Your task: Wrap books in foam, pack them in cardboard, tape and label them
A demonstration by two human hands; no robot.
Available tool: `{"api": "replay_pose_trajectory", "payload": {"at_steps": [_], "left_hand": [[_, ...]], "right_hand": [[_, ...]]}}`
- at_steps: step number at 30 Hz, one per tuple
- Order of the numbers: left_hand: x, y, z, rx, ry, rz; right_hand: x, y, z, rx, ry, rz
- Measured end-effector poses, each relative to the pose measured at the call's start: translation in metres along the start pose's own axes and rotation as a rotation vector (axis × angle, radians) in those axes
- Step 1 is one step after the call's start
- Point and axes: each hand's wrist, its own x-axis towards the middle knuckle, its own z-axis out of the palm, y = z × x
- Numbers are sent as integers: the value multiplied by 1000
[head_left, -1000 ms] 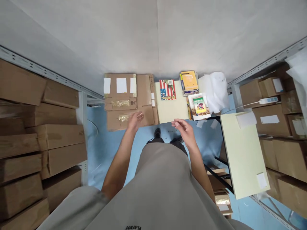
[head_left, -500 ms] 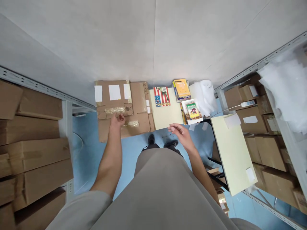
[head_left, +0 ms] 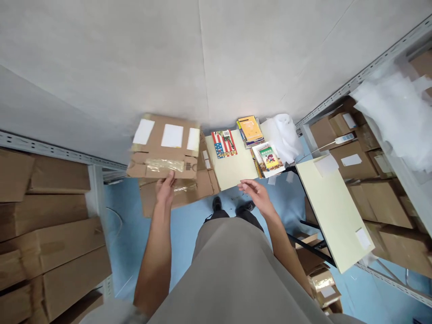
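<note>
My left hand [head_left: 165,189] grips the near edge of a flattened cardboard box [head_left: 155,145], thumb on top, and the box is raised off the pile. White labels and a strip of shiny tape show on its upper face. Beneath it lies a larger flattened cardboard sheet [head_left: 151,198]. My right hand [head_left: 254,192] hovers at the table's front edge, fingers loosely apart and holding nothing. Beyond it on the pale table [head_left: 232,173] lies a book with a stars-and-stripes cover [head_left: 224,144].
Right of that book stand a stack with an orange book on top [head_left: 250,128] and another with a green book on top [head_left: 269,157]. White foam wrap [head_left: 285,137] lies beside them. Shelves of cardboard boxes [head_left: 60,198] flank both sides; a second pale table [head_left: 334,211] stands right.
My left hand has taken hold of the upper flattened box and lifted its near edge, shifting it slightly right. The right hand stays nearly where it was. The view has tilted a little.
</note>
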Motion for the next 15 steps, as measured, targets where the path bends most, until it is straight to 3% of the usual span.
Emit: {"api": "replay_pose_trajectory", "payload": {"at_steps": [2, 7, 11, 15], "left_hand": [[-19, -5, 9, 37, -71, -13], [-50, -18, 46, 242, -388, -91], [-61, -33, 93, 378, -639, -79], [-80, -55, 148, 496, -787, -83]], "right_hand": [[1, -1, -12, -4, 45, -4], [-8, -5, -59, 21, 218, -2], [-35, 1, -108, 51, 428, 1], [-74, 19, -154, 83, 607, 25]]}}
